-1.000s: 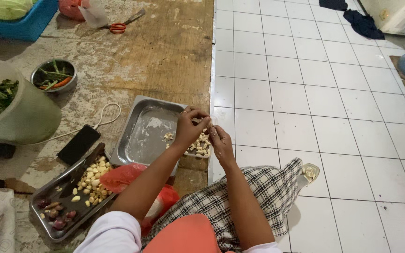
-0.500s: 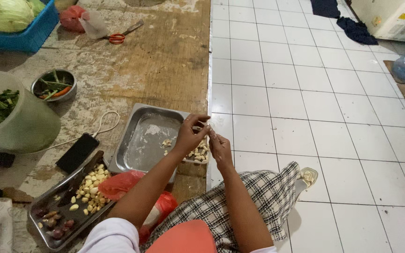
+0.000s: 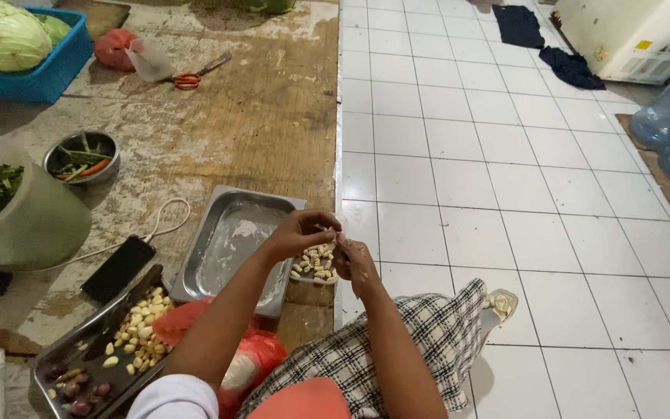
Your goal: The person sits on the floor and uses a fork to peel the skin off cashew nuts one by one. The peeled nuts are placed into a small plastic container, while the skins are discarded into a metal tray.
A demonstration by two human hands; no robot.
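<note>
The person's left hand and right hand were bare, with no rings, watch or gloves to be seen, and both forearms were uncovered back to the elbows. Behind the left hand, up the arm, a short white sleeve covered the shoulder. Below and behind the right hand lay a black-and-white checked cloth over the lap, with an orange-red garment nearest the camera

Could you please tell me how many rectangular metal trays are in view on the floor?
2: an empty tray by the left hand, and a tray of garlic cloves at bottom left, partly cropped.
</note>
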